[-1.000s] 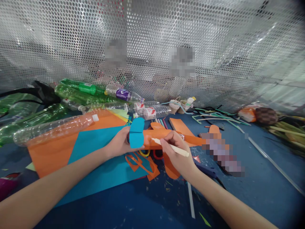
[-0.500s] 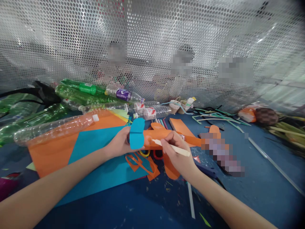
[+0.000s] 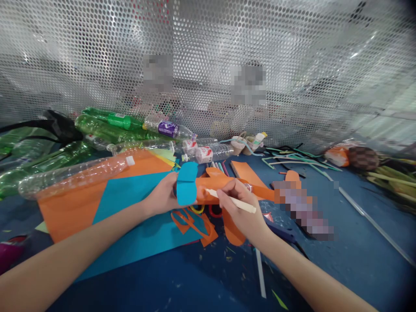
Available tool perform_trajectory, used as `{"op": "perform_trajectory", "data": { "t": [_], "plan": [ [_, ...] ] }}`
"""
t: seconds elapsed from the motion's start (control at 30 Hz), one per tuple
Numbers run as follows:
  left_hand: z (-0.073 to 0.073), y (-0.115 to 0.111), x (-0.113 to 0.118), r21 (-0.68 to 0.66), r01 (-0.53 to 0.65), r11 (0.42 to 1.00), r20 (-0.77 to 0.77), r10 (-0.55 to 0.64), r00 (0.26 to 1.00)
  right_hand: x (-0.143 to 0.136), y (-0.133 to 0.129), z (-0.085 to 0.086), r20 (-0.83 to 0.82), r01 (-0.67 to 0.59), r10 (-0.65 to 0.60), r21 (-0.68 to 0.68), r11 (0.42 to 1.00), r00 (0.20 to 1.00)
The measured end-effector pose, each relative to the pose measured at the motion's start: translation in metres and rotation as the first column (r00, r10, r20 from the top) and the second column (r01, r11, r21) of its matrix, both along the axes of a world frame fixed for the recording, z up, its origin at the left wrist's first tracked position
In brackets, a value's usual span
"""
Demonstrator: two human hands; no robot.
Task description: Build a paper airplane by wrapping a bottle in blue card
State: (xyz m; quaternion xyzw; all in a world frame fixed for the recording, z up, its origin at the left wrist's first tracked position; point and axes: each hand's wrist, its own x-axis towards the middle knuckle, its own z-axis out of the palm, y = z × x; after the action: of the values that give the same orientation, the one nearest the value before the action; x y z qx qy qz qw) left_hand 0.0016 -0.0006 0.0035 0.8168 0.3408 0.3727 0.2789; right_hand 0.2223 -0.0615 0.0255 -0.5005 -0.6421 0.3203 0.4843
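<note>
My left hand (image 3: 164, 195) is closed round the front end of a plane-shaped craft model (image 3: 211, 184) covered in orange paper. Across that end sits a curved strip of bright blue paper (image 3: 187, 184), partly hiding my left fingers. My right hand (image 3: 243, 212) pinches a cream-coloured marker pen (image 3: 244, 206), its tip at the model's orange side just right of the blue strip. I cannot make out any mark there. Below my right hand an orange paper wing (image 3: 233, 229) sticks out, and an orange tail part reaches to the right.
Blue card (image 3: 130, 216) and orange card (image 3: 61, 216) lie under my left arm, with orange offcuts (image 3: 208, 236) nearby. Plastic bottles (image 3: 78, 175) line the back left. Coloured straws (image 3: 292, 158) lie at the back right, before a perforated metal screen (image 3: 201, 52) with people behind it.
The marker and my right hand have shifted slightly left along the orange paper. My left hand keeps its grip on the model.
</note>
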Motion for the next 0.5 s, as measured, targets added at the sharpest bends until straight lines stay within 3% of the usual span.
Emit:
{"op": "perform_trajectory", "data": {
  "t": [0.5],
  "plan": [
    [-0.0061,0.0029,-0.0019,0.029,0.01,1.0,0.018,-0.01,1.0,-0.0004,-0.0002,0.0012,0.003,0.031,-0.031,0.01,0.999,1.0]
  ]
}}
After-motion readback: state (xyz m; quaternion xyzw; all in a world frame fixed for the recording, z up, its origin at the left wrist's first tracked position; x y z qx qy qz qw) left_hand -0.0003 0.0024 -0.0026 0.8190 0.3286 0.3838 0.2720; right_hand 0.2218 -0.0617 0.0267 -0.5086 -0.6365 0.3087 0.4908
